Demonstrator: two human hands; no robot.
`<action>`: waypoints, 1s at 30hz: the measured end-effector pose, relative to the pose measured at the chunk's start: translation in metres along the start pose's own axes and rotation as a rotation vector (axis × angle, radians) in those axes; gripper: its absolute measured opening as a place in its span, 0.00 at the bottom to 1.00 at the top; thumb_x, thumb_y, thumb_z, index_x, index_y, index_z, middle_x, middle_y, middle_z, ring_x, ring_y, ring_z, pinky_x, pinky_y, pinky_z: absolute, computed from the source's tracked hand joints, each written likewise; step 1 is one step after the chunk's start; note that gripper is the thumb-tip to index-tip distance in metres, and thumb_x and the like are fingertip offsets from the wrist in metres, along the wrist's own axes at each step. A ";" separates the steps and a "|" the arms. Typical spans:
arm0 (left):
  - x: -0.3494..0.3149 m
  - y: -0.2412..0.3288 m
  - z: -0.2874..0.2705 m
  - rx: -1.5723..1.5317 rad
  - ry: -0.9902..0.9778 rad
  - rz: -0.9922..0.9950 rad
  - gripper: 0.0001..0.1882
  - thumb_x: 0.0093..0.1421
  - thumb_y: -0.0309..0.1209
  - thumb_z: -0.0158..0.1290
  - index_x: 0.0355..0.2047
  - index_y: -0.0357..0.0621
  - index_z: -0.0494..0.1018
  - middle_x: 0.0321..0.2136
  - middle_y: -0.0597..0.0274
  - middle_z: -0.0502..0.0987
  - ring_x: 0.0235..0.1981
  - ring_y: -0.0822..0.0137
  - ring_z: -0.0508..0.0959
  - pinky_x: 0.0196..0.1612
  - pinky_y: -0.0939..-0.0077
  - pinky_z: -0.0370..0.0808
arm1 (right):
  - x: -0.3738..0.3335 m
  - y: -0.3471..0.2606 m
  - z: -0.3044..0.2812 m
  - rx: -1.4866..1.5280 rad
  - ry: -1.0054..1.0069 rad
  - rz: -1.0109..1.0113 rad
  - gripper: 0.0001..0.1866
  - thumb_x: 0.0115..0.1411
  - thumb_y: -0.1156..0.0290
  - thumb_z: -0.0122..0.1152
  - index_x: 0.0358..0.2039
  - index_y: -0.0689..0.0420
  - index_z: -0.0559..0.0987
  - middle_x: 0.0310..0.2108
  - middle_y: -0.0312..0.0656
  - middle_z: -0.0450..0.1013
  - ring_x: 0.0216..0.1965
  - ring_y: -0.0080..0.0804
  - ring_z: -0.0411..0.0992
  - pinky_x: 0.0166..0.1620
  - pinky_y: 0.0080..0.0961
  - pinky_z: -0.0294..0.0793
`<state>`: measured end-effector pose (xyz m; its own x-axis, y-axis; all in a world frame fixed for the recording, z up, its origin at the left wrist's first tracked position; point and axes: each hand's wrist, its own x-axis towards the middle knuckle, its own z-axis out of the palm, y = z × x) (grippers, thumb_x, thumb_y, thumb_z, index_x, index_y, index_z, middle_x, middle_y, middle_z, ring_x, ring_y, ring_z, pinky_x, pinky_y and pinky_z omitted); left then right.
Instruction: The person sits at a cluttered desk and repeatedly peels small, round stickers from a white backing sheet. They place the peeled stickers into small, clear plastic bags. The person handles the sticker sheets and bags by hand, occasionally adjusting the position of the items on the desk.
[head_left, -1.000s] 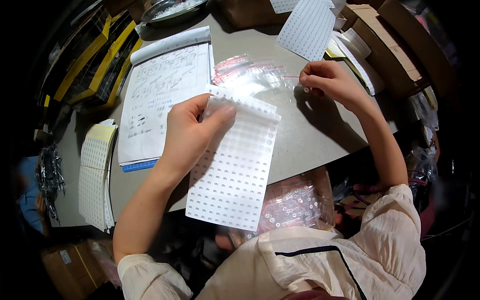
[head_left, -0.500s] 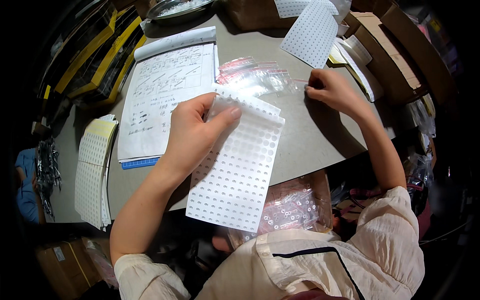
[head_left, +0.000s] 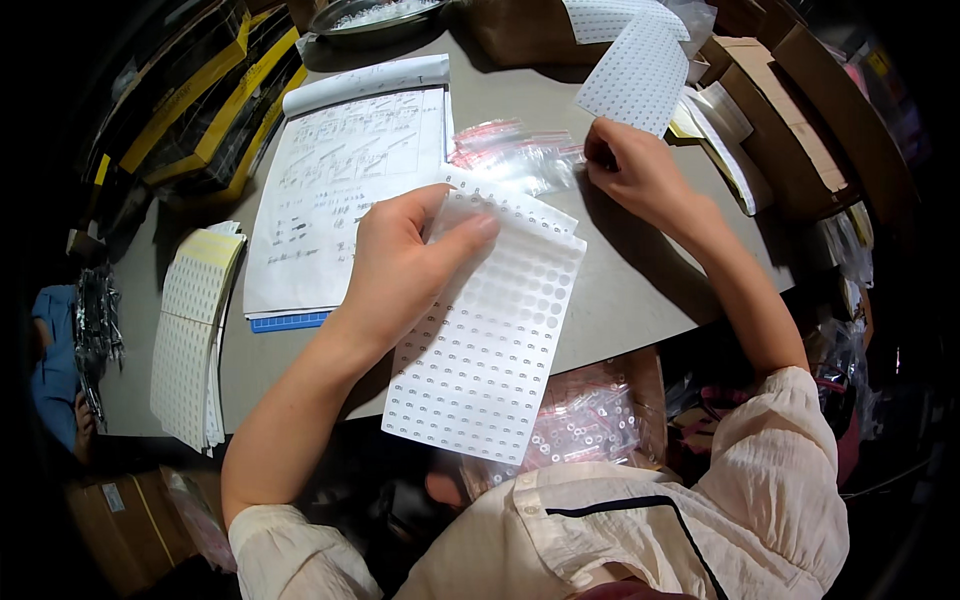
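Note:
My left hand (head_left: 405,255) grips the top of a white sheet of small round stickers (head_left: 470,370), thumb on the front face. Several rows near its top are bare circles, and a second sheet edge shows behind it. On the table beyond lies a fanned pile of small clear zip bags with red strips (head_left: 525,158). My right hand (head_left: 635,170) is closed at the right end of that pile, its bent fingertips touching the outermost bag. What sits between those fingertips is hidden.
A stack of written paper sheets (head_left: 340,200) lies on a blue cutting mat (head_left: 290,322). More sticker sheets lie at left (head_left: 190,340) and far right (head_left: 635,75). A box of filled bags (head_left: 590,415) sits below the table edge. Cardboard boxes (head_left: 780,110) line the right.
My right hand has shifted slightly left and closer to the zip bags. My left hand still holds the sticker sheet. The whole view has shifted a little.

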<state>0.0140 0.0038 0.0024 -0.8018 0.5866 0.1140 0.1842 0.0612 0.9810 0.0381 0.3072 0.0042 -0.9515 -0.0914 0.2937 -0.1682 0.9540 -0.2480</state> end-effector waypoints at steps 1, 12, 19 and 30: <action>-0.001 0.000 0.000 -0.007 0.000 -0.002 0.11 0.62 0.31 0.62 0.35 0.32 0.80 0.27 0.62 0.82 0.27 0.77 0.78 0.30 0.80 0.74 | -0.002 0.003 0.001 0.005 0.025 0.000 0.11 0.59 0.73 0.67 0.35 0.63 0.73 0.33 0.51 0.77 0.34 0.47 0.76 0.38 0.35 0.75; -0.001 0.001 -0.001 0.069 -0.039 -0.038 0.13 0.63 0.31 0.63 0.42 0.33 0.81 0.32 0.63 0.83 0.32 0.78 0.79 0.35 0.84 0.75 | -0.032 -0.045 -0.027 0.510 -0.098 -0.088 0.12 0.65 0.67 0.65 0.41 0.63 0.78 0.32 0.38 0.76 0.31 0.24 0.73 0.36 0.22 0.73; 0.000 -0.007 0.000 0.128 0.029 0.055 0.12 0.61 0.33 0.62 0.31 0.34 0.78 0.20 0.67 0.76 0.23 0.80 0.70 0.26 0.79 0.67 | -0.040 -0.082 -0.017 0.325 -0.030 -0.282 0.08 0.60 0.73 0.63 0.39 0.60 0.76 0.33 0.47 0.75 0.36 0.47 0.76 0.37 0.40 0.76; 0.003 -0.007 -0.001 0.079 0.024 -0.002 0.11 0.62 0.32 0.62 0.32 0.33 0.79 0.22 0.68 0.78 0.25 0.80 0.72 0.28 0.80 0.69 | -0.054 -0.077 -0.014 0.244 0.199 -0.370 0.07 0.57 0.75 0.62 0.37 0.60 0.79 0.30 0.44 0.74 0.29 0.41 0.75 0.32 0.32 0.75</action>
<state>0.0097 0.0047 -0.0041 -0.8156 0.5667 0.1169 0.2261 0.1263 0.9659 0.1058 0.2428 0.0201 -0.7525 -0.3328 0.5683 -0.5643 0.7708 -0.2958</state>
